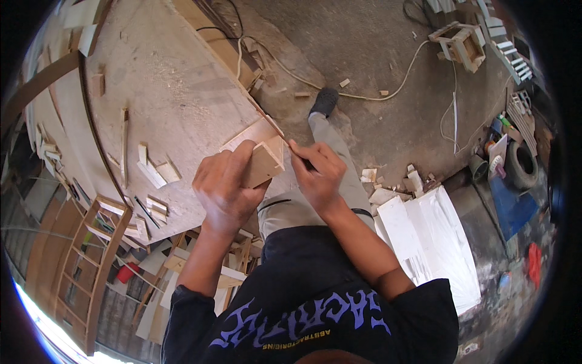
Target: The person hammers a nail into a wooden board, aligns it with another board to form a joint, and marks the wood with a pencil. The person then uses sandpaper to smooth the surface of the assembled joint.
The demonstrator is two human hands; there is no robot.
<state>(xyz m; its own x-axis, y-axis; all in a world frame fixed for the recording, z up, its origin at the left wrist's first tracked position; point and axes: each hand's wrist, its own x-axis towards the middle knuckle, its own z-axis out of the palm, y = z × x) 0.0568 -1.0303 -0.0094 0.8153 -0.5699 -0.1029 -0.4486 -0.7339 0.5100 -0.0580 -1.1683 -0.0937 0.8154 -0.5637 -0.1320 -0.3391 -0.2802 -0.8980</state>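
Holding a small light-brown wedge-shaped wooden block [262, 165] against the near edge of the dusty pale workbench top [176, 91], the left hand [225, 188] is wrapped over the block's left side, fingers closed on it and thumb toward the body. Block sits at the bench edge, partly over a thin flat plywood offcut [251, 134] that juts past the edge.

Right hand [318, 173]: fingers pinched together on a thin dark pencil-like stick [301, 156], tip touching the block's right-hand face near its upper corner. Cannot tell whether it is a pencil or a fine blade; too small.

Progress, judged: block is positioned and steadied; tip is at the start of the edge, and no drawn line or cut is legible on the face. Marking looks begun at most; the bulk of it is left.

Surroundings:
- Short pale wood offcuts [154, 173] scattered on the bench, well apart from the hands.
- Long thin wooden strip [124, 145] lying on the bench, left of the offcuts.
- Wooden ladder-like frame [91, 255] leaning below the bench, lower left.
- White flat sheets [424, 236] stacked on the floor, right of the person's leg.
- Pale cable [376, 91] trailing across the concrete floor [376, 48] toward a small open wooden box frame [464, 45].
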